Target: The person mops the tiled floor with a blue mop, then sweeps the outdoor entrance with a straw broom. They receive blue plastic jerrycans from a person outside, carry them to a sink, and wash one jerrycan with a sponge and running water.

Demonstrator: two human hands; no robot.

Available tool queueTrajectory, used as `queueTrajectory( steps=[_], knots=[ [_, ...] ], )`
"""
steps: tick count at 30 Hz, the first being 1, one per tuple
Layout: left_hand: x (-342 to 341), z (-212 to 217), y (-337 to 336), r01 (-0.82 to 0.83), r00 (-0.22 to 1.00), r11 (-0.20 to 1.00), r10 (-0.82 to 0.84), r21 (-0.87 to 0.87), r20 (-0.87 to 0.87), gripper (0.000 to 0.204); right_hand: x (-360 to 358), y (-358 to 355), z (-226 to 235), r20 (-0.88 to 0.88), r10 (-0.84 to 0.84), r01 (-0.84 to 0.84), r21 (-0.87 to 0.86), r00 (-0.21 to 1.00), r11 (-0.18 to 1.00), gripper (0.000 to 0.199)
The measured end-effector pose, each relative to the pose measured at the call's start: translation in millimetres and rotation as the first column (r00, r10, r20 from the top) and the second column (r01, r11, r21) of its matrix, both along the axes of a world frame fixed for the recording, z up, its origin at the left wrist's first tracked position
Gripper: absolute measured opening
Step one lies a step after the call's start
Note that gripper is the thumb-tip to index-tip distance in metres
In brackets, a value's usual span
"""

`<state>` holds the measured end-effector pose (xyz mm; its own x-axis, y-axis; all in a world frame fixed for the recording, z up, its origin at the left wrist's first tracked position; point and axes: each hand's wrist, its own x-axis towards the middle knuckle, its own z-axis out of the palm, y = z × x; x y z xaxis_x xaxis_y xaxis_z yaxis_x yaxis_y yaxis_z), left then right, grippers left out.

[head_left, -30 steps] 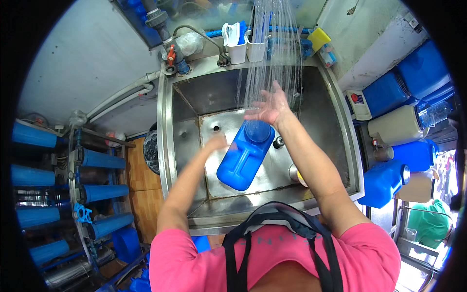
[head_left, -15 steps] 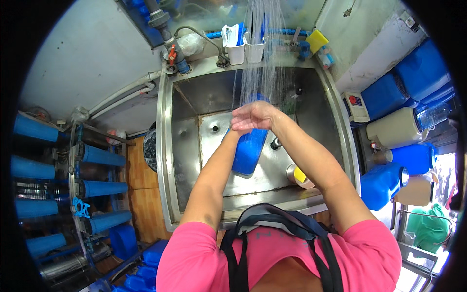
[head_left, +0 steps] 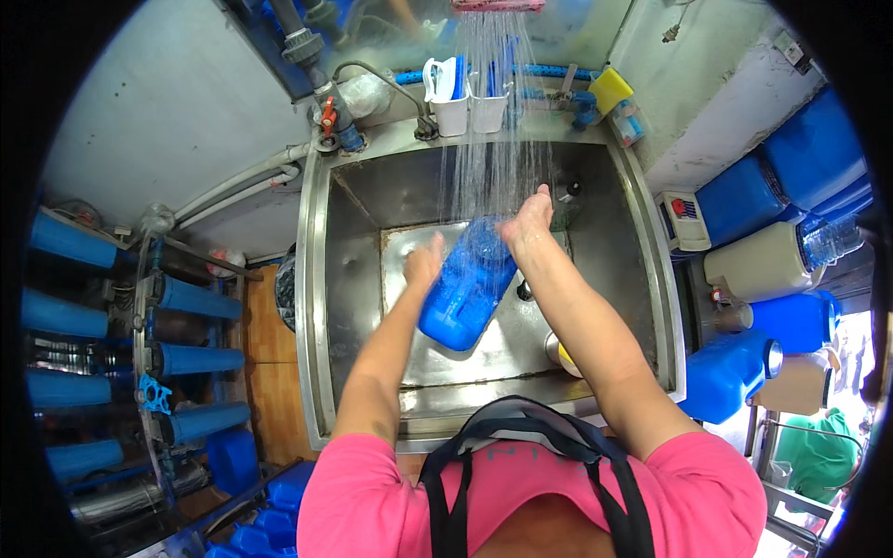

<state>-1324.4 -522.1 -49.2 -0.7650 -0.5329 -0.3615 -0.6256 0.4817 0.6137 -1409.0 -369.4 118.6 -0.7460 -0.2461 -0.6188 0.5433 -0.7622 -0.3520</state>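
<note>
A blue plastic jug stands in the steel sink, slightly slanted in view, with falling water splashing over its top. My left hand is at the jug's left side, fingers raised and not wrapped round it. On the opposite side is my right hand, its fingers stretched out toward the far wall and its thumb side close against the jug's upper edge. Both hands are open. Whether either palm presses on the jug I cannot tell.
A pink-rimmed shower outlet hangs above the sink. White holders with brushes stand on the back ledge, near a red-handled valve. A round container sits in the sink's near right. More blue jugs line the right side.
My hands have come apart from each other, one to each side of the jug. The jug now shows more slanted and larger in view. The view has shifted slightly.
</note>
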Motion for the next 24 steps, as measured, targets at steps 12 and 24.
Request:
queueTrajectory(
  steps=[12,24],
  knots=[
    [-150.5,147.9,-218.1,-0.053,0.414,-0.045,0.908,0.998,0.063,0.07,-18.4,110.8,-96.8,0.145,0.987,-0.415,0.904,0.063,-0.106,0.021],
    [-98.1,95.5,-137.5,-0.376,0.795,0.913,0.228,-0.161,-0.562,0.055,93.8,295.2,-234.4,0.572,0.75,-0.694,0.686,0.331,-0.218,0.041]
  ],
)
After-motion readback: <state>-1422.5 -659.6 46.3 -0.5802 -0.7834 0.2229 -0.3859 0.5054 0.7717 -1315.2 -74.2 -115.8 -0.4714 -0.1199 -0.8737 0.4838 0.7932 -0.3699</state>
